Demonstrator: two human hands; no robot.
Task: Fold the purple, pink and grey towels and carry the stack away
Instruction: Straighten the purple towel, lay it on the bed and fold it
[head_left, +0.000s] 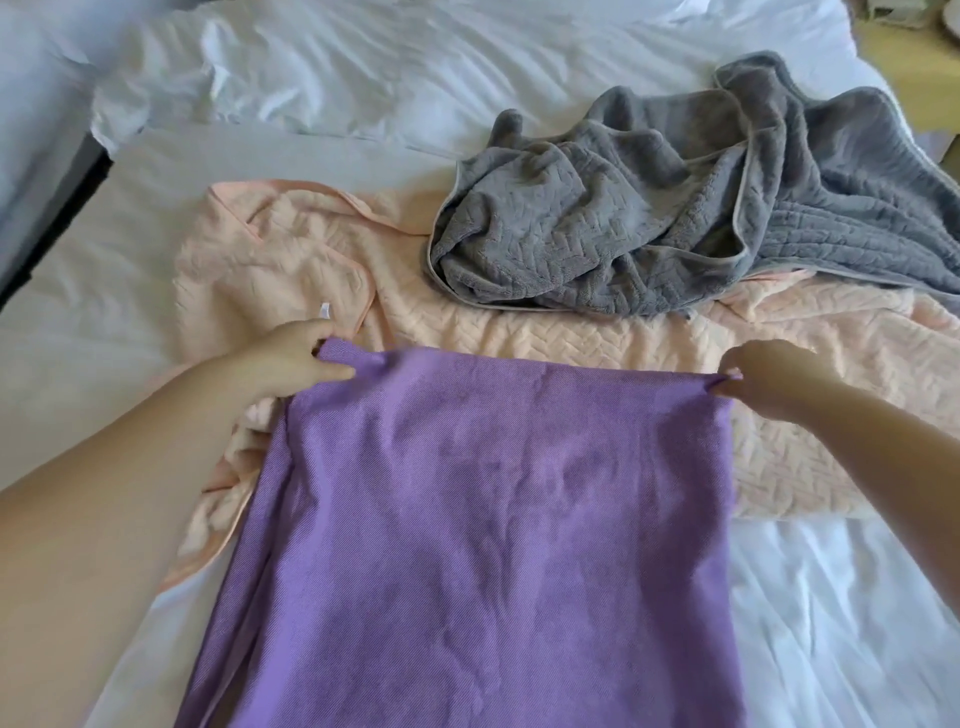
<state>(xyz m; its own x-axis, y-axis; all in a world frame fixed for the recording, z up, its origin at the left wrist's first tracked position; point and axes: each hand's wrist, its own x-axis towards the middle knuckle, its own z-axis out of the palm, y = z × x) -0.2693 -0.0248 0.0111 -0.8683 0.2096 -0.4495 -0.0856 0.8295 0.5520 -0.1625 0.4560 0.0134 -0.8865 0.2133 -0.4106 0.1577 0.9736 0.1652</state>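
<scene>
The purple towel (483, 530) is spread flat on the bed (831, 597), running from the near edge of the view up to its far edge, which lies over the pink towel (571, 332). Its far left corner is pinched by the left hand (296, 358), thumb on top and fingers curled beneath the cloth. Its far right corner is pinched by the right hand (769, 379), fingers curled round a small bunch of fabric. The far edge is held between the two hands with a slight sag.

The pink towel is spread out rumpled beneath, a small white tag (324, 310) showing near the left hand. The grey towel (675, 208) is heaped crumpled at the far right, partly overlapping the pink towel. Creased white bedding is seen all round.
</scene>
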